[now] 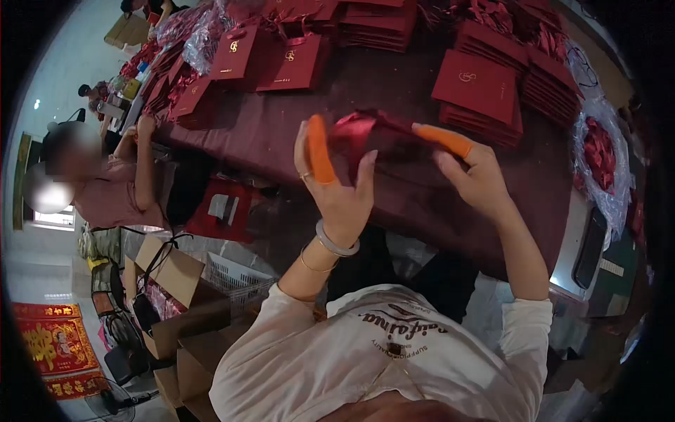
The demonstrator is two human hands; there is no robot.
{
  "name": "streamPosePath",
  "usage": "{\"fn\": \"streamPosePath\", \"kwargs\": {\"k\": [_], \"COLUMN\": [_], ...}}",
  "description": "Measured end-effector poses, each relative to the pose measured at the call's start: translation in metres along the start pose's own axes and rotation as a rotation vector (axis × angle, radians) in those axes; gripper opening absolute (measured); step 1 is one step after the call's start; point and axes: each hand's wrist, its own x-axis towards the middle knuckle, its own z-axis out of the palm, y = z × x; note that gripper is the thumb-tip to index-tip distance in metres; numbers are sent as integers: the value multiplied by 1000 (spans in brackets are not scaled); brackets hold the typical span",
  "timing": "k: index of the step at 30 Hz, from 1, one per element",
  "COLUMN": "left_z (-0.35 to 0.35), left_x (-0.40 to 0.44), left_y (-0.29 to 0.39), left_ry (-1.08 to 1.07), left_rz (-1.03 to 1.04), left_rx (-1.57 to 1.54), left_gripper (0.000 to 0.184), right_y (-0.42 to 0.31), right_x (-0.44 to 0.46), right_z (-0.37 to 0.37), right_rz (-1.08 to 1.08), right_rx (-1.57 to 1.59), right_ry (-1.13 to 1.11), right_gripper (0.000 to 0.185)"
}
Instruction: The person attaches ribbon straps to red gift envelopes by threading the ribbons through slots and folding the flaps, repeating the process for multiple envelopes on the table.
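Red ribbon (357, 129) is best kept untwisted: left hand (339, 193), fingers wide apart around it; right hand (472, 167), at left's 3 o'clock, slightly parted, hold unclear.

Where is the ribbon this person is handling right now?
In the head view, the red ribbon is just above centre, between the left hand and the right hand, over the dark tablecloth.

Red ribbon (356, 130) motion-blurred, outline and ends unreadable. Small print (503, 91) on the right bag stack (467, 74) too tiny to read. Rear-centre bag stack (376, 27) cut off by top edge.
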Motion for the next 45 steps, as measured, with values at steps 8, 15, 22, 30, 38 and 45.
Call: {"fn": "streamPosePath", "kwargs": {"k": [8,15,22,30,38,45], "left_z": [-1,-19,26,98,104,113], "left_x": [-27,92,133,110,137,146], "left_y": [2,-93,-218,-178,-205,-249], "left_ry": [-284,-298,22,-155,-729,-811], "left_rz": [-1017,-761,55,-65,-215,-10], "left_rx": [-1060,-672,833,521,539,409], "left_gripper": [43,39,73,92,95,86], "right_y": [11,46,52,53,60,55], "right_x": [-3,2,0,1,0,1], "right_z": [22,25,27,32,30,31], "right_rz": [545,631,603,627,591,593], "right_rx": [924,432,403,379,432,368], "right_ry": [364,-206,-208,-164,-153,-161], "right_gripper": [36,44,37,34,35,34]}}
